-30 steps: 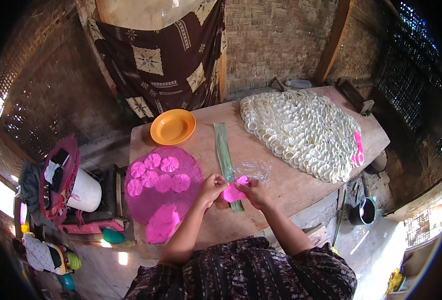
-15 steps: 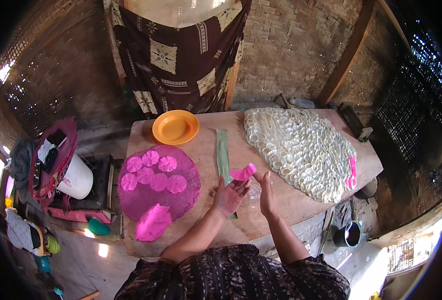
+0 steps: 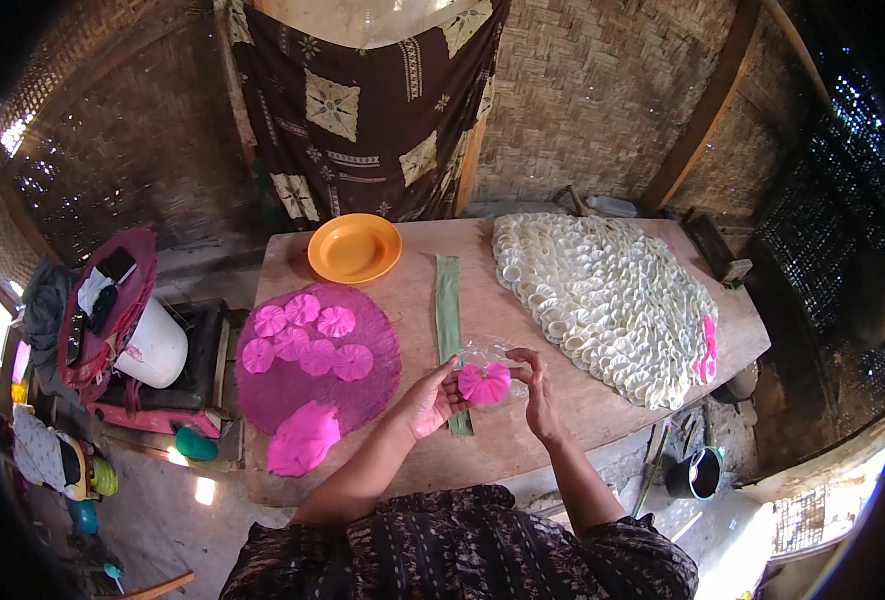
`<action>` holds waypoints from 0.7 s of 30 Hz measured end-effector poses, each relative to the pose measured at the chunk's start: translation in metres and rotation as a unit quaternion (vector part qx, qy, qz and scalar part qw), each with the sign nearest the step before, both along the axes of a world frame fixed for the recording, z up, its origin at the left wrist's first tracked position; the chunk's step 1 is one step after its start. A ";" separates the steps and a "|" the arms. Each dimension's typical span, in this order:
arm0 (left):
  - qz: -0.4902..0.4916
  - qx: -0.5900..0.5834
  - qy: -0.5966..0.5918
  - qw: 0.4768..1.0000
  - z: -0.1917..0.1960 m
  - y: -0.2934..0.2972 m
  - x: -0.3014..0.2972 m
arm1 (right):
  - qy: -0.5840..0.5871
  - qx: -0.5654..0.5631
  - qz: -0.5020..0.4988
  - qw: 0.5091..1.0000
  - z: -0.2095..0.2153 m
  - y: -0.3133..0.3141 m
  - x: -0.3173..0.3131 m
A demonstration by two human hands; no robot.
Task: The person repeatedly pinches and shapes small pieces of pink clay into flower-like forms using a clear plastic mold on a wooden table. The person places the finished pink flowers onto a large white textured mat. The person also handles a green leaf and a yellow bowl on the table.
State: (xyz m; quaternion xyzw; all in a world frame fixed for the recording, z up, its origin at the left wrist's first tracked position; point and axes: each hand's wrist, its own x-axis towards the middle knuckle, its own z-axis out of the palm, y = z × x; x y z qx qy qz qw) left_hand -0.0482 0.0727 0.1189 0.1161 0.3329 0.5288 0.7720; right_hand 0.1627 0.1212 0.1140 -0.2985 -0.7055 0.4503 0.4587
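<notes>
Nearer the table's (image 3: pixel 434 468) front edge now, our pink piece (image 3: pixel 484 385) touches our left hand (image 3: pixel 432 402), pinch unclear; our right hand (image 3: pixel 538 398) is spread. Let's support its pleats lightly.

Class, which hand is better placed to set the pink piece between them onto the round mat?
Probably the left hand: it is palm-up beside the pink piece and nearer the round mat than the right hand.

Woven walls (image 3: pixel 572 120) (pinpricked with daylight (image 3: pixel 14 133)) enclose a wooden table (image 3: pixel 417 250) and grey floor (image 3: pixel 167 540).
</notes>
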 end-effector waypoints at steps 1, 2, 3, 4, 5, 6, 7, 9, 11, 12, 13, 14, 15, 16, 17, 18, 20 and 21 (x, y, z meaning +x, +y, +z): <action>0.008 -0.001 0.006 1.000 0.001 -0.002 -0.001 | -0.066 0.067 -0.037 0.995 0.004 -0.003 0.001; 0.007 0.004 0.004 1.000 0.003 -0.003 -0.003 | -0.156 0.148 -0.062 0.974 0.007 -0.005 0.003; 0.006 0.011 0.001 1.000 0.004 -0.004 -0.004 | -0.228 0.241 -0.104 0.938 0.010 -0.006 0.004; 0.018 -0.005 0.010 1.000 0.004 -0.005 -0.003 | -0.198 0.203 -0.098 0.954 0.011 -0.007 0.001; 0.001 0.043 0.029 0.999 0.005 -0.006 -0.002 | -0.121 0.049 -0.050 0.990 0.012 -0.008 0.000; -0.001 0.067 0.059 0.996 0.005 -0.008 0.000 | -0.037 -0.090 -0.020 0.995 0.011 -0.010 -0.005; 0.000 0.088 0.092 0.992 0.005 -0.009 0.002 | 0.047 -0.219 0.026 0.974 0.011 -0.011 -0.008; -0.001 0.120 0.163 0.979 0.005 -0.013 0.007 | 0.106 -0.266 0.026 0.958 0.011 -0.013 -0.014; -0.004 0.144 0.235 0.961 0.006 -0.015 0.008 | 0.080 -0.291 0.011 0.953 0.014 -0.015 -0.015; -0.007 0.153 0.270 0.951 0.006 -0.015 0.007 | 0.084 -0.257 0.031 0.962 0.017 -0.016 -0.015; -0.012 0.157 0.296 0.942 0.007 -0.016 0.007 | 0.067 -0.242 0.025 0.968 0.021 -0.017 -0.012; -0.016 0.148 0.273 0.950 0.007 -0.016 0.005 | 0.050 -0.224 0.025 0.973 0.025 -0.017 -0.010; -0.020 0.133 0.241 0.961 0.007 -0.015 0.003 | 0.065 -0.249 0.025 0.966 0.028 -0.017 -0.009; -0.025 0.118 0.209 0.970 0.007 -0.016 0.003 | 0.080 -0.272 0.031 0.958 0.030 -0.017 -0.006; -0.012 0.103 0.189 0.976 0.008 -0.016 0.002 | 0.109 -0.283 0.051 0.952 0.031 -0.016 -0.004; 0.000 0.090 0.169 0.981 0.007 -0.016 0.002 | 0.125 -0.311 0.037 0.942 0.029 -0.016 -0.004; 0.012 0.080 0.128 0.988 0.006 -0.017 0.004 | 0.183 -0.346 0.033 0.920 0.021 -0.015 -0.006; 0.012 0.085 0.106 0.991 0.005 -0.017 0.005 | 0.194 -0.396 0.025 0.897 0.014 -0.014 -0.007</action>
